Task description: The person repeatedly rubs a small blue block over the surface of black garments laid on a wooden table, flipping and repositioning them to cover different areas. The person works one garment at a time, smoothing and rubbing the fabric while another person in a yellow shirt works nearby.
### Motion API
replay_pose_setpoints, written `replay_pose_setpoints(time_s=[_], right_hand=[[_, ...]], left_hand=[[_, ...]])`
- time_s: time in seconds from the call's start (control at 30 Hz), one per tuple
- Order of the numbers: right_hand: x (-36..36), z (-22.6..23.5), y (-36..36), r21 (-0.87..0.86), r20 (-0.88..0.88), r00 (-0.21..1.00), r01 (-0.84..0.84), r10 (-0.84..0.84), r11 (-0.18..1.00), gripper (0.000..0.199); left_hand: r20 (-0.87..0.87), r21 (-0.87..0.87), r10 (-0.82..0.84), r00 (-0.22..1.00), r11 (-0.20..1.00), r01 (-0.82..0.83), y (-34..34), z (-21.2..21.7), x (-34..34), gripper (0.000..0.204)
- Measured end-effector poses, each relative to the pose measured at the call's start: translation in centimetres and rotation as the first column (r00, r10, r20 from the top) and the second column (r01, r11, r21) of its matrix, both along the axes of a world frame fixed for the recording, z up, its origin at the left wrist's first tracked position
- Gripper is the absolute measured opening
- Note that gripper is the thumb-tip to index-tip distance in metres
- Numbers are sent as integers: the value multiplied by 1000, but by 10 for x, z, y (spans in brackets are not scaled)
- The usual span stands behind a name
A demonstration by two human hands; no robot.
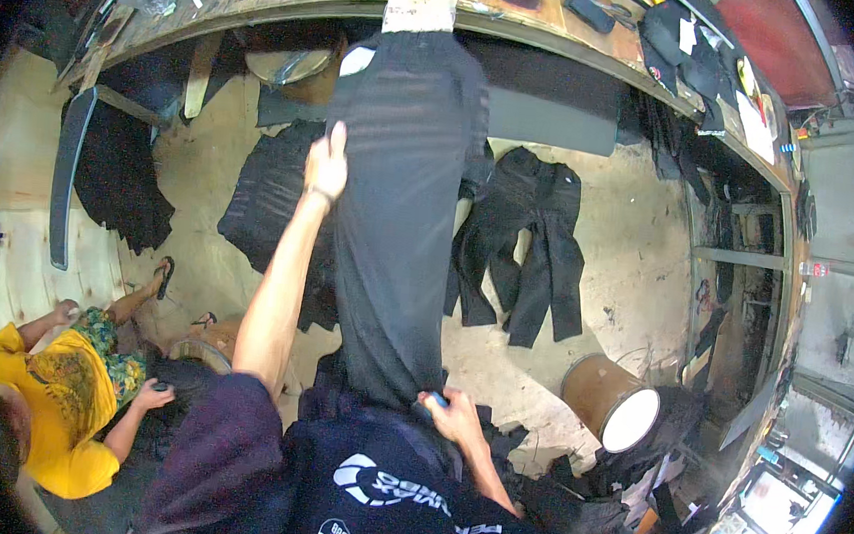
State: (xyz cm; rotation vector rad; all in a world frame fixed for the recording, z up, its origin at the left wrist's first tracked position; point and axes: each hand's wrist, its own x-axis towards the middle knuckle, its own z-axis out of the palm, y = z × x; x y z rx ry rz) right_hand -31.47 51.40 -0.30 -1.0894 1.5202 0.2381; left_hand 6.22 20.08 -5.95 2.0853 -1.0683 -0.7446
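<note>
A long black garment lies stretched lengthwise along a narrow board that runs from my body toward the wooden workbench. My left hand rests flat on the garment's left edge, arm stretched out, fingers apart. My right hand is close to my body at the garment's near end, closed around a small dark object that I cannot make out.
Black garments lie spread on the floor to the right and left. A brown cylindrical drum lies on its side at lower right. A person in a yellow shirt sits on the floor at lower left. Cluttered shelves stand at right.
</note>
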Motion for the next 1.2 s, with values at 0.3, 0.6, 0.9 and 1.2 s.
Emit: replay_pose_setpoints(time_s=[0.3, 0.6, 0.9, 1.2], right_hand=[[6, 11, -126, -391, -36, 991, 102, -126, 915, 49], [119, 45, -382, -664, 59, 996, -5, 59, 748, 107], [71, 58, -329, -429, -116, 965, -262, 235, 864, 70], [104, -16, -497, -515, 237, 966, 36, 101, 856, 68]], left_hand=[[-320, 45, 76, 944, 997, -65, -79, -19, 35, 72], [165, -404, 97, 982, 915, -23, -98, 15, -8, 68], [-380, -31, -182, 907, 982, 184, 92, 32, -35, 77], [-435, -44, -64, 898, 998, 50, -111, -34, 38, 91]])
